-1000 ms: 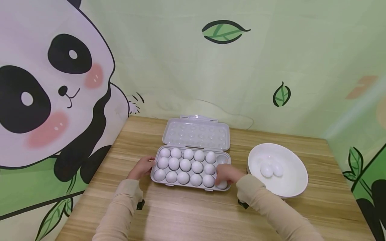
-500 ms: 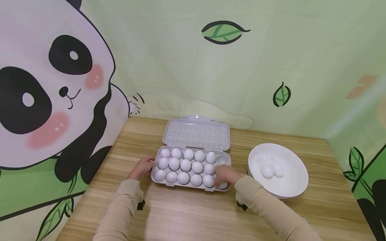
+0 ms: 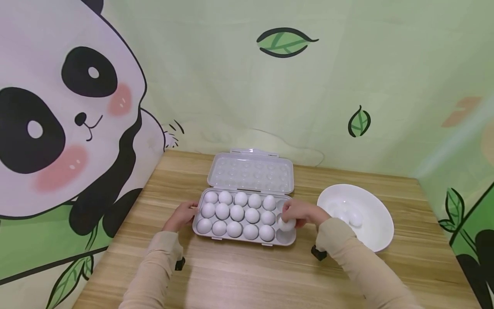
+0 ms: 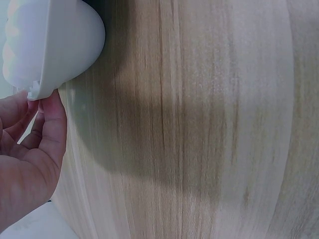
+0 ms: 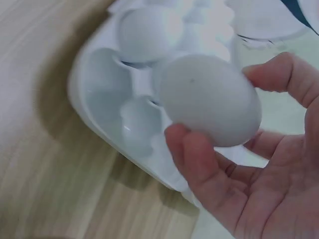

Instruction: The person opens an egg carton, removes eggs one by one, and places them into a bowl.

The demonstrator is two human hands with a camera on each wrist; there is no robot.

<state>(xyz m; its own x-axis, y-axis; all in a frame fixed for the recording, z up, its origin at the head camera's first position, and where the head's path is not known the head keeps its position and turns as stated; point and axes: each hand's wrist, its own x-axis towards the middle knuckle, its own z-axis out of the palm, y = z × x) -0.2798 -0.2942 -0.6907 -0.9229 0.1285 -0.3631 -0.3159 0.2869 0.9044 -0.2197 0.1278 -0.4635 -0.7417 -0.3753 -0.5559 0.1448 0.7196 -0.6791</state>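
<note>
My right hand [image 3: 305,211] pinches a white egg [image 5: 209,99] between thumb and fingertips, held over the right end of an open egg box [image 3: 241,239]. A small dark speck marks the shell in the right wrist view. Several white eggs [image 3: 237,212] fill the box's other columns, while bare hollows [image 3: 284,235] show in the rightmost one. At the opposite end, my left hand [image 3: 180,216] holds the box's edge, and the left wrist view has thumb and fingers pinching its rim [image 4: 44,92]. The clear lid [image 3: 251,171] lies folded back behind the box.
A white bowl [image 3: 374,214] stands to the right of the box with white eggs [image 3: 355,219] inside, partly hidden by the right sleeve. Everything rests on a wooden table [image 3: 239,274]. Behind it hangs a green cloth [image 3: 216,86] with a panda print.
The right hand has lifted the egg out of the front right hollow and moved it slightly back, leaving that hollow bare. The left hand stays at the box's left end.
</note>
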